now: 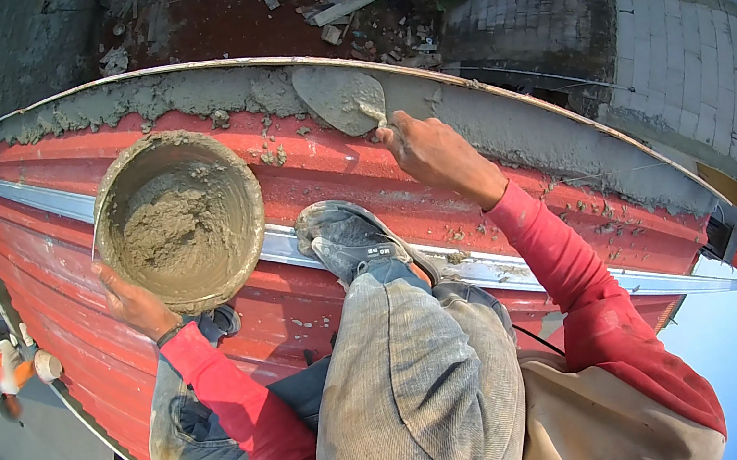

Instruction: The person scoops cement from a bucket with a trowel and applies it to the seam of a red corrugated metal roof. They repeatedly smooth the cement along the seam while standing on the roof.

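My right hand (438, 152) is closed round the handle of a mortar-coated trowel (341, 98). The trowel's blade lies against the grey mortar band (200, 97) along the far edge of the roof. My left hand (135, 300) grips the near left side of a round bucket (242, 173), its fingers partly hidden against the wall. Wet grey mortar (178, 225) fills the lower part of the bucket. The bucket's rim and inside are caked with the same mix. Mortar crumbs are scattered on the red sheet between bucket and trowel.
Red corrugated roofing (51, 254) lies under me, crossed by a silvery metal strip (532, 273). My shoe (355, 237) rests by that strip. Beyond the thin far edge, rubble (331, 7) lies far below. Another person (14, 370) with a bucket is down at left.
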